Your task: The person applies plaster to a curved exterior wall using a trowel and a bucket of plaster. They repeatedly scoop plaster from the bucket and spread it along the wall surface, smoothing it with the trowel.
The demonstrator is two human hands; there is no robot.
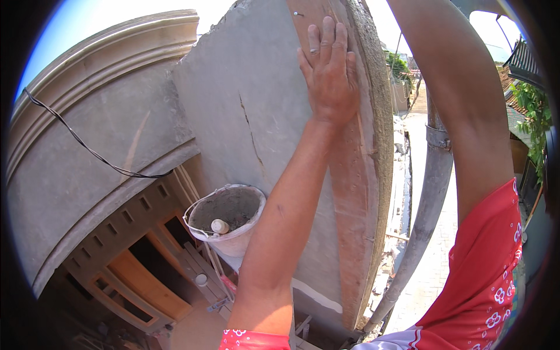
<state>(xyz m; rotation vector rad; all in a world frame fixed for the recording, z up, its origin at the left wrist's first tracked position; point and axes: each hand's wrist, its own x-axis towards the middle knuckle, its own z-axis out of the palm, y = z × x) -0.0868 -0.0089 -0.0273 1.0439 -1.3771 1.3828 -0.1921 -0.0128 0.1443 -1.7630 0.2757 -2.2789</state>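
Observation:
My left hand (331, 79) lies flat with its fingers spread on a long reddish-brown wooden board (348, 192). The board runs up along the edge of a grey plastered wall (256, 64), and a nail (298, 13) sticks out of it near the top. Beside the board, the wall's narrow end face (382, 146) is coated in rough mortar. My right arm (466, 99) is raised and passes out of the picture at the top, so the right hand cannot be seen.
Left of my left forearm is a white bucket (233, 248) with grey mortar and a pale rounded handle (219, 226) inside. A black cable (87, 149) hangs across the left wall. On the right stands a thick grey pole (429, 192). The paved ground (423, 280) lies far below.

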